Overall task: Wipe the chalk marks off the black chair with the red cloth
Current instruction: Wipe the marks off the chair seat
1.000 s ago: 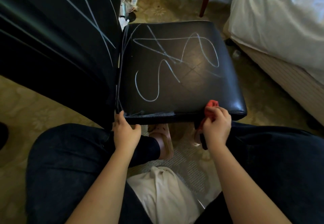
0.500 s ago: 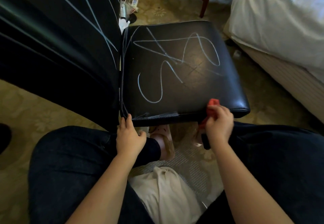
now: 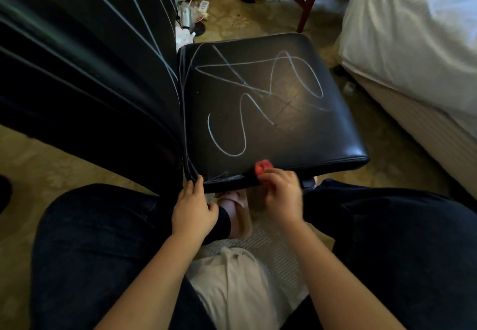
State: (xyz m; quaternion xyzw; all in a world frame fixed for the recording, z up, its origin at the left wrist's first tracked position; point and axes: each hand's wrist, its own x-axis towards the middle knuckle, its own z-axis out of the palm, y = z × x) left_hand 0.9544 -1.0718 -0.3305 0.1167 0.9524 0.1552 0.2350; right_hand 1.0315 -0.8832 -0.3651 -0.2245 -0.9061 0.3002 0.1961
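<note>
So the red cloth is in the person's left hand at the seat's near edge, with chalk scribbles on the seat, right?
No: the head view shows the red cloth in the right hand, at the seat's near edge, with chalk scribbles on the seat.

No readable text, labels or numbers; chair (image 3: 271,113) bears only scribbles.

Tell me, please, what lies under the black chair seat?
Below the front edge of the seat, a foot in a pink slipper shows, and a pale ribbed mat. Everything further under, including the chair's legs, is hidden by the seat itself.
</note>
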